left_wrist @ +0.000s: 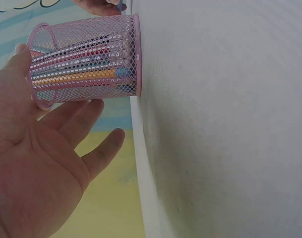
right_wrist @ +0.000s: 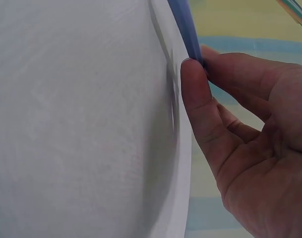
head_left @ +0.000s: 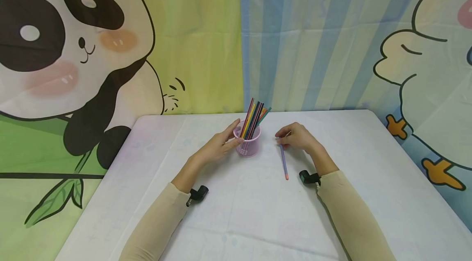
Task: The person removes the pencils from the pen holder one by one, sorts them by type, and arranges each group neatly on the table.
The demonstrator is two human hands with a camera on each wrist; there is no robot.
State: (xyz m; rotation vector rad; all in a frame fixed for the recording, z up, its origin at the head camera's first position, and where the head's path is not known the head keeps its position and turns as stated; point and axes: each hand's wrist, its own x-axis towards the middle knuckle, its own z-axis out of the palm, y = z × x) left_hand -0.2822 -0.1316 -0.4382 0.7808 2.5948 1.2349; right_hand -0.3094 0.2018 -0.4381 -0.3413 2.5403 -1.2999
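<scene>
From the head view, my left hand (head_left: 221,146) rests against the pink mesh cup (head_left: 248,144) of pencils on the white table (head_left: 258,212); my right hand (head_left: 296,137) pinches the blue pencil (head_left: 284,162) lying there. Left wrist: fingers (left_wrist: 79,116) relaxed and spread beside the cup (left_wrist: 86,62). Right wrist: thumb and fingertips (right_wrist: 195,84) pinch the pencil (right_wrist: 183,22).

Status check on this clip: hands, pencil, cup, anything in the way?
Left hand open, fingers against pink mesh cup. Right hand pinches blue pencil, lying on table. Nothing between pencil and cup.
</scene>
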